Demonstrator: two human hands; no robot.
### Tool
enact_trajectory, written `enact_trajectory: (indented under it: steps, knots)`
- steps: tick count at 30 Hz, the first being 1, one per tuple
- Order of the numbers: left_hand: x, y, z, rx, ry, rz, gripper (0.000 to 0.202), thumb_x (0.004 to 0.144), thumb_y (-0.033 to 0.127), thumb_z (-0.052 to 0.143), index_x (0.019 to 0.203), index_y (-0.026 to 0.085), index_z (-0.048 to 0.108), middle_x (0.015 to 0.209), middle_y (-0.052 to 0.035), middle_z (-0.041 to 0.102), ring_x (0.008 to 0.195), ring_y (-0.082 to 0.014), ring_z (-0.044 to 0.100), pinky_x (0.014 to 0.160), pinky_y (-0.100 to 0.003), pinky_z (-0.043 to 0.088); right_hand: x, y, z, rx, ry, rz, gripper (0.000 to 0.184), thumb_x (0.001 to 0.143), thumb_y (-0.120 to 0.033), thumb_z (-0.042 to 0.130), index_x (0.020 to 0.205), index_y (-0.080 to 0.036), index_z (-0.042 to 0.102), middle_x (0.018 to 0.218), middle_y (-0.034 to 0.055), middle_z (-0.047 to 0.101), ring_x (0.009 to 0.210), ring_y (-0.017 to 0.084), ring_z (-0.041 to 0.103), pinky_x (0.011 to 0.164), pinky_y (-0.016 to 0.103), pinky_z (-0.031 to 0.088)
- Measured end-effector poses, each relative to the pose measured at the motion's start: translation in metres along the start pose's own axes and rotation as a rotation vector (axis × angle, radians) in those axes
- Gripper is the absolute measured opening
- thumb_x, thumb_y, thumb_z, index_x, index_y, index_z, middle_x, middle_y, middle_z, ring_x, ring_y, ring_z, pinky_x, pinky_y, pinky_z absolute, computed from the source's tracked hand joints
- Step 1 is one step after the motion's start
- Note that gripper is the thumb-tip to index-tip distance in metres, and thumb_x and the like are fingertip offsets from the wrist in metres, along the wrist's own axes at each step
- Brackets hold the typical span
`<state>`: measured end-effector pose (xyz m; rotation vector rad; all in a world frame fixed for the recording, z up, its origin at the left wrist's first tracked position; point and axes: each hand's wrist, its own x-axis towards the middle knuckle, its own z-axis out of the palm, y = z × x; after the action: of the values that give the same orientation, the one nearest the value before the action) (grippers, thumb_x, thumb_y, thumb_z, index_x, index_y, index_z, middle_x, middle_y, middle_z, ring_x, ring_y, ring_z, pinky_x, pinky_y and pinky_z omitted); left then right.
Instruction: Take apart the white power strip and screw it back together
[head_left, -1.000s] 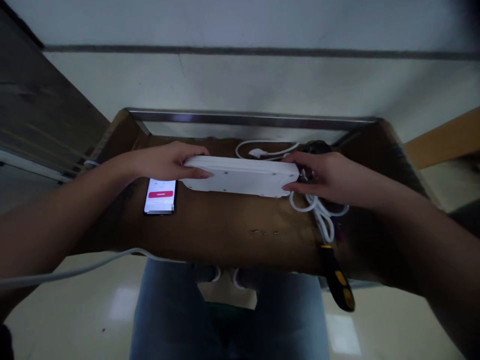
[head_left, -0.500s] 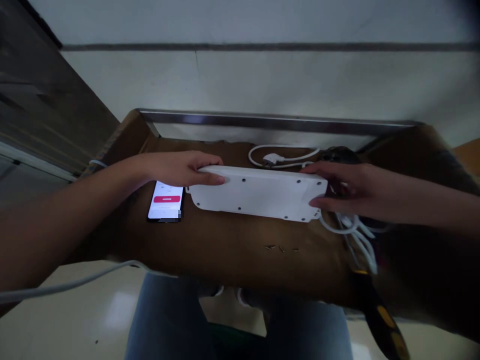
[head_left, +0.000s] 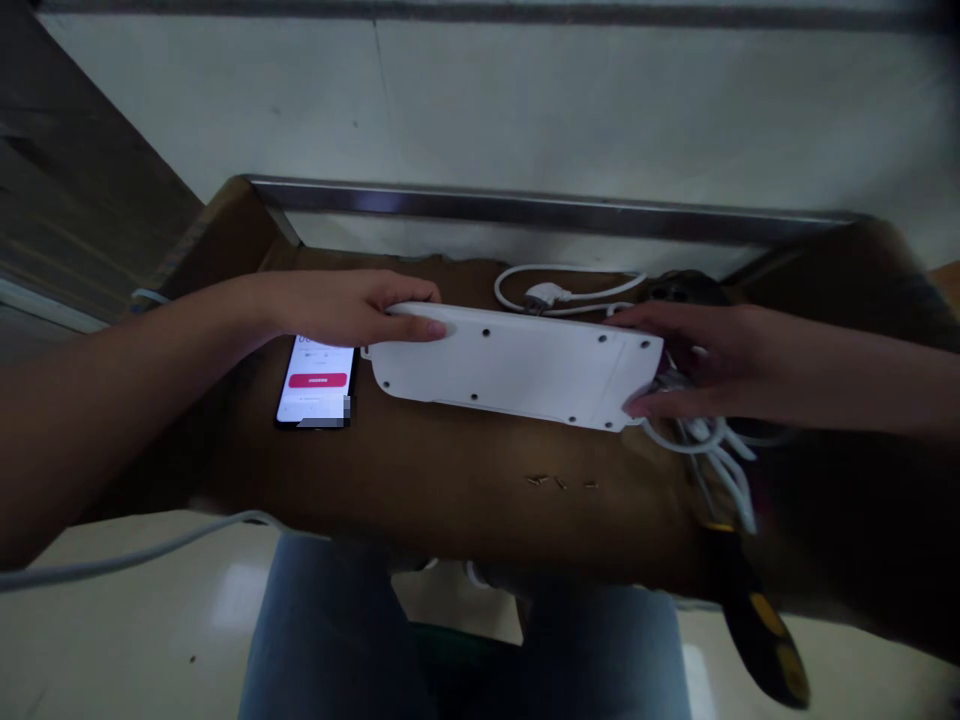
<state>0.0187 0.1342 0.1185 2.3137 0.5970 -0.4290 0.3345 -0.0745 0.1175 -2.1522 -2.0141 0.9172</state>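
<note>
Here's the **white plastic power strip** (head_left: pixel 517 365), lying underside up on the brown cardboard (head_left: pixel 465 520), screw holes showing! The **left hand** (head_left: pixel 352 310) clamps its left end, with fingers and thumb closed narrowly around the edge. The **right hand** (head_left: pixel 697 365) spans wider across the right end, fingers at the far edge, thumb at the near corner. On the left, the black-edged smartphone (head_left: pixel 315 385) sits just beside the strip, with barely a gap. Toward the far side, a white cable and plug (head_left: pixel 544 296) lie close by, and a tangle of white cord (head_left: pixel 705 440) crowds the right end. In front, there's open cardboard, with small screws (head_left: pixel 559 482) well clear of the strip. Out at the near edge, a yellow-and-black screwdriver (head_left: pixel 757 625) overhangs!
</note>
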Motion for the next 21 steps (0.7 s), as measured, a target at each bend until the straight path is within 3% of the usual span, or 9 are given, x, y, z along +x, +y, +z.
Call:
enact_trajectory:
  steps: [4,9,13,18,21]
  knots:
    - [0.000,0.000,0.000,0.039,0.012,0.001,0.051,0.097,0.070,0.048,0.110,0.023,0.064,0.091,-0.0034,0.065,0.077,-0.0175,0.061,0.068,-0.027,0.045,0.003,0.005,0.002,0.005,-0.026,0.007,0.100,0.068,-0.084,0.070,0.146,-0.023,0.054,0.096,0.0073,0.071,0.070,0.016,0.063,0.061,0.029,0.051]
    - [0.001,0.001,0.001,0.021,-0.010,-0.005,0.052,0.097,0.070,0.048,0.108,0.022,0.065,0.091,-0.0043,0.066,0.079,-0.0189,0.062,0.070,-0.029,0.046,0.006,0.009,0.004,-0.004,-0.032,-0.021,0.098,0.073,-0.083,0.068,0.147,-0.019,0.053,0.087,0.0076,0.070,0.063,0.015,0.057,0.059,0.027,0.048]
    - [0.001,0.001,0.000,0.029,-0.013,0.014,0.051,0.098,0.069,0.048,0.106,0.021,0.064,0.089,-0.0041,0.067,0.077,-0.0180,0.062,0.068,-0.028,0.045,0.005,0.009,0.005,-0.019,-0.036,0.016,0.097,0.074,-0.081,0.069,0.148,-0.021,0.052,0.099,0.0091,0.071,0.072,0.017,0.062,0.066,0.029,0.051]
    - [0.001,0.000,0.001,-0.012,-0.015,0.010,0.050,0.097,0.069,0.049,0.106,0.023,0.064,0.088,-0.0026,0.066,0.075,-0.0169,0.061,0.067,-0.027,0.044,0.006,0.011,0.007,-0.039,-0.053,0.048,0.101,0.071,-0.087,0.064,0.150,-0.025,0.050,0.103,0.0078,0.071,0.078,0.020,0.064,0.069,0.034,0.054]
    - [0.001,0.002,0.001,-0.020,-0.015,-0.005,0.050,0.095,0.070,0.050,0.105,0.022,0.063,0.087,-0.0023,0.065,0.074,-0.0165,0.060,0.068,-0.027,0.044,0.004,0.013,0.007,-0.064,-0.043,0.055,0.109,0.069,-0.094,0.059,0.153,-0.025,0.048,0.095,0.0075,0.069,0.071,0.019,0.061,0.065,0.035,0.052]
